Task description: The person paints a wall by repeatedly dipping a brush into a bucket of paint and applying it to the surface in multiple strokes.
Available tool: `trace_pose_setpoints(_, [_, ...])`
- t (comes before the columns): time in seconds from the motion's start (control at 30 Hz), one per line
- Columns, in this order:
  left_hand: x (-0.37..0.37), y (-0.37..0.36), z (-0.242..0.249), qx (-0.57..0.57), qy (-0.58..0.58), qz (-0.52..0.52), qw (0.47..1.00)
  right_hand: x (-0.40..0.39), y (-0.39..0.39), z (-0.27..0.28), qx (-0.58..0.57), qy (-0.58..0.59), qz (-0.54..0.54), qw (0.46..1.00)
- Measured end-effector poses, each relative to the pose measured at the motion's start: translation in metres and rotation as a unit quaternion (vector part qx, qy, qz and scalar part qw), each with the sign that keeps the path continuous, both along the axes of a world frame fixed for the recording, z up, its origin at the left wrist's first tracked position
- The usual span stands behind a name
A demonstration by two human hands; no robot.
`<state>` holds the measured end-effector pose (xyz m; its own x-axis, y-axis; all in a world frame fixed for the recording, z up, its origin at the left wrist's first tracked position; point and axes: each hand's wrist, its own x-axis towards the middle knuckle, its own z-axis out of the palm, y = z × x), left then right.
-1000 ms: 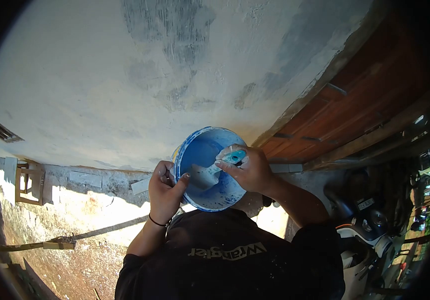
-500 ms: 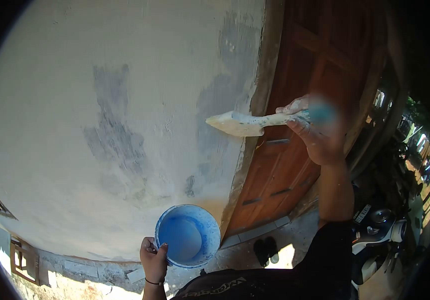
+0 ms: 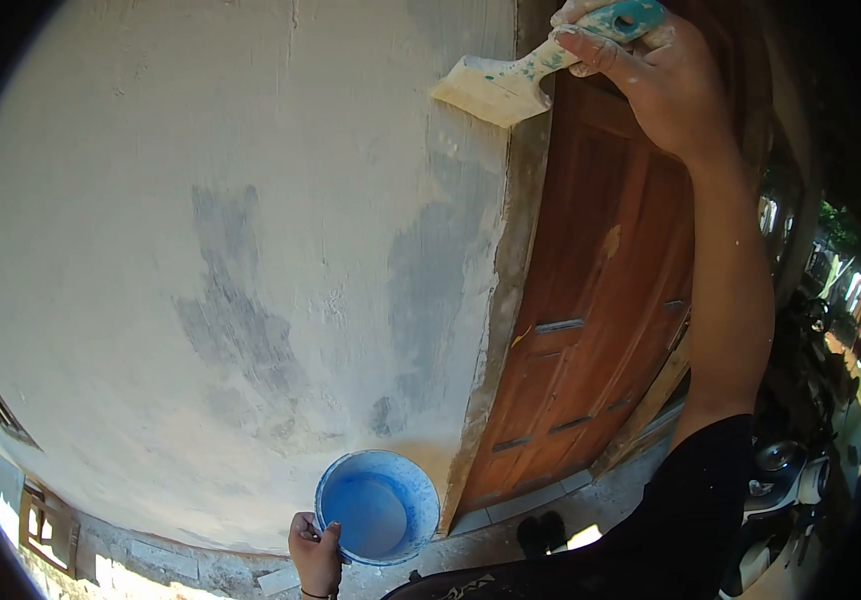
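High at the right, my right hand (image 3: pixel 656 75) is closed round the handle of a wide paintbrush (image 3: pixel 496 90), which is coated in white with turquoise spots. Its bristles meet the wall (image 3: pixel 341 130) beside the door frame. Grey patches show through the pale coat on that wall. Low in the view, my left hand (image 3: pixel 317 553) grips the rim of a blue bucket (image 3: pixel 421 495), thumb over the edge. Pale liquid lies in the bottom of the bucket, and white smears line its inside.
A brown wooden door (image 3: pixel 591 240) stands right of the wall, behind a rough frame edge (image 3: pixel 519 230). Dark footwear (image 3: pixel 541 535) lies on the floor by the doorstep. A motorcycle (image 3: pixel 786 480) is parked at lower right. A wooden frame (image 3: pixel 48 525) leans at lower left.
My right hand has carried the paintbrush upward, from mid-wall to the upper part near the door frame. The bucket stays in my left hand, slightly lower in view.
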<state>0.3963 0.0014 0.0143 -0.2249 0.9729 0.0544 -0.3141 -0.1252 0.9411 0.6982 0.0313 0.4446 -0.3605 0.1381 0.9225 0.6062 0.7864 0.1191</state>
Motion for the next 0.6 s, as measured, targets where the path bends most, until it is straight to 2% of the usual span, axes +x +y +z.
trace_pose_setpoints(0.1, [-0.003, 0.002, -0.008, -0.003, -0.001, 0.002, 1.000, 0.015, -0.005, -0.007, 0.068, -0.050, -0.040, 0.996])
trace_pose_setpoints(0.13, [-0.003, 0.002, -0.008, -0.005, 0.001, -0.001, 1.000, 0.010, -0.002, -0.019, 0.163, -0.089, -0.081, 0.979])
trace_pose_setpoints(0.17, [-0.003, 0.001, -0.007, -0.008, 0.000, -0.007, 1.000, 0.010, -0.002, -0.034, 0.171, -0.103, -0.136, 0.970])
trace_pose_setpoints(0.23, [-0.003, 0.000, -0.006, -0.013, 0.000, -0.017, 1.000, 0.006, 0.014, -0.075, 0.253, -0.176, -0.115, 0.945])
trace_pose_setpoints(0.27, [-0.003, -0.001, -0.006, -0.014, -0.006, -0.024, 1.000, 0.006, 0.019, -0.101, 0.244, -0.221, -0.146, 0.933])
trace_pose_setpoints(0.4, [-0.011, -0.003, -0.001, -0.030, 0.017, -0.052, 0.998, 0.001, 0.016, -0.189, 0.256, -0.278, -0.187, 0.907])
trace_pose_setpoints(0.43, [-0.013, -0.004, -0.001, -0.029, 0.019, -0.051, 0.998, 0.000, 0.010, -0.194, 0.257, -0.276, -0.187, 0.907])
trace_pose_setpoints(0.5, [-0.016, -0.006, -0.001, -0.017, 0.003, -0.056, 0.998, 0.000, -0.005, -0.196, 0.144, -0.228, -0.136, 0.953])
trace_pose_setpoints(0.53, [-0.017, -0.007, -0.001, -0.018, 0.005, -0.057, 0.998, 0.000, -0.009, -0.188, 0.143, -0.227, -0.137, 0.954])
trace_pose_setpoints(0.6, [-0.020, -0.010, -0.003, -0.016, 0.003, -0.063, 0.998, 0.003, -0.014, -0.161, 0.013, -0.142, -0.095, 0.985])
